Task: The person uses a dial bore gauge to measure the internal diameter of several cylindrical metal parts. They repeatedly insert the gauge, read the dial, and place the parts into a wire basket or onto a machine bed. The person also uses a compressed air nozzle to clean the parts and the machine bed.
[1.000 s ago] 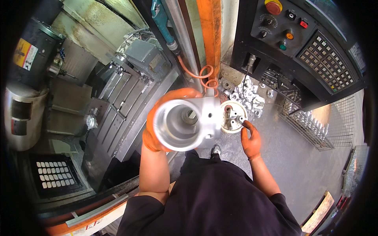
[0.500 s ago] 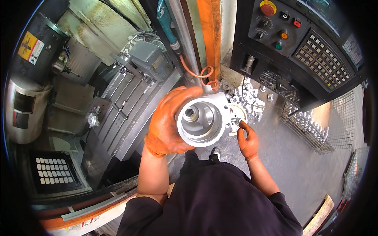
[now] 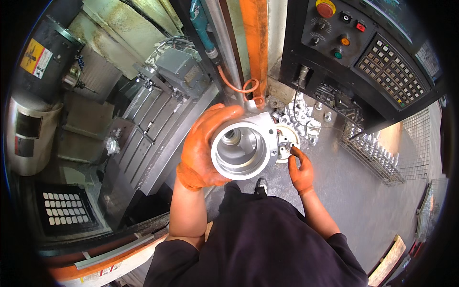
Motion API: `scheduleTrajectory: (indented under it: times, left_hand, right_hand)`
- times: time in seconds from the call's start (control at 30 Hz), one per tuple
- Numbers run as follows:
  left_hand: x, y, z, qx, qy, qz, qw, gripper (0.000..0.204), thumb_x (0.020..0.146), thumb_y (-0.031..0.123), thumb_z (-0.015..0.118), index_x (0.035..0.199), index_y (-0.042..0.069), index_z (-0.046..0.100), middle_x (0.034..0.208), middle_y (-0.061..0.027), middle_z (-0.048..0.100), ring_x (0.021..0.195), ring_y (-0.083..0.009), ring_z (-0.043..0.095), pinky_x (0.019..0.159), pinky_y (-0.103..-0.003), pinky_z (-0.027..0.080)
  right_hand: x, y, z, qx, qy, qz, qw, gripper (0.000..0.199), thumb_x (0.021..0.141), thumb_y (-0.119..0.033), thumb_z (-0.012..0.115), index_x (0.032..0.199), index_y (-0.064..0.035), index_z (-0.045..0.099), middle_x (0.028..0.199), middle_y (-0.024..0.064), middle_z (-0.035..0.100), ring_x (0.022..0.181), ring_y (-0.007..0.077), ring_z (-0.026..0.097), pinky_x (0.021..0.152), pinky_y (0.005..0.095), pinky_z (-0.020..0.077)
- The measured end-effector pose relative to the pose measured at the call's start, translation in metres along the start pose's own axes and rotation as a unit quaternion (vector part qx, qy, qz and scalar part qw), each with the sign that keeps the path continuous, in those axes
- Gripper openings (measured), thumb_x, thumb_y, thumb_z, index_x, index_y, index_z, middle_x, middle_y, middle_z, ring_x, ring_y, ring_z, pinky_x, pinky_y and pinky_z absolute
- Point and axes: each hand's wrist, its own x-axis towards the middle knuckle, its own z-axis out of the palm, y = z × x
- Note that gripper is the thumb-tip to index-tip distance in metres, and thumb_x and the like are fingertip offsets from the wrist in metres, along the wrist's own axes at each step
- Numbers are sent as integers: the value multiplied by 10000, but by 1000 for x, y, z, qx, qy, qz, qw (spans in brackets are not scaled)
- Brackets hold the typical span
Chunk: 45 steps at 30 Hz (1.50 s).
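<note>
Held up in front of me is a machined aluminium housing [image 3: 262,167], its wide round bore turned upward and a smaller hole visible deep inside. My left hand [image 3: 203,148], in an orange glove, is closed around the housing's left side. To the right of the housing, my gloved right hand [image 3: 300,172] has thumb and forefinger pinched together. A small dark bit shows at the fingertips, too small to name. Just beyond these fingertips a cream round dish [image 3: 282,160] with metal pieces in it is partly hidden behind the housing.
Silvery metal parts [image 3: 300,115] lie heaped beyond the dish. A machine control panel [image 3: 363,62] overhangs the right, above a wire basket [image 3: 377,160] of metal pieces. On the left lies a machine's slotted table [image 3: 143,129]. A teal air gun [image 3: 203,31] hangs with a coiled orange hose [image 3: 234,88].
My left hand has tipped the housing a little and shifted it slightly left. The right hand stays pinched in nearly the same place.
</note>
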Motion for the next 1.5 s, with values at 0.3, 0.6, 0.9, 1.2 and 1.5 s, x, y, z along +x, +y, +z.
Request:
scheduleTrajectory:
  times: [0.3, 0.6, 0.9, 1.2, 1.5]
  left_hand:
    - [-2, 0, 2, 51, 9, -20, 998, 960, 610, 483, 856, 1340, -60, 549, 1229, -161, 659, 1129, -323, 610, 1091, -448, 364]
    - [4, 1, 9, 68, 9, -26, 997, 898, 628, 415, 861, 1330, -56, 558, 1199, -160, 660, 1096, -331, 618, 1049, -437, 404]
    - [1, -7, 11, 42, 8, -22, 999, 909, 632, 380, 892, 1343, -65, 539, 1216, -176, 640, 1061, -301, 627, 962, -400, 468]
    - [-11, -26, 31, -180, 24, 3, 983, 694, 894, 365, 713, 1432, 13, 452, 1345, -159, 598, 1194, -279, 622, 1008, -388, 516]
    - [-40, -60, 26, -280, 118, -68, 950, 846, 878, 524, 664, 1418, -82, 429, 1329, -297, 562, 1184, -379, 608, 1039, -508, 494]
  right_hand:
    - [1, 0, 0, -1, -1, 5, 1000, 312, 909, -141, 619, 1184, -2, 669, 1112, 179, 715, 1095, 347, 646, 1025, 412, 455]
    - [3, 6, 0, -4, 4, 5, 1000, 298, 904, -135, 625, 1169, -9, 677, 1090, 177, 721, 1085, 349, 656, 1051, 427, 439]
    - [1, 5, -3, -8, -2, 22, 1000, 314, 908, -137, 625, 1194, -20, 673, 1106, 173, 722, 1104, 340, 650, 1064, 428, 431]
    - [-3, 1, -9, 1, -2, 40, 999, 328, 917, -139, 617, 1220, -23, 665, 1107, 171, 719, 1123, 340, 637, 1098, 434, 402]
    - [-10, 2, -7, 3, 3, 45, 999, 311, 920, -141, 620, 1199, -16, 679, 1114, 158, 710, 1101, 319, 645, 1032, 401, 454]
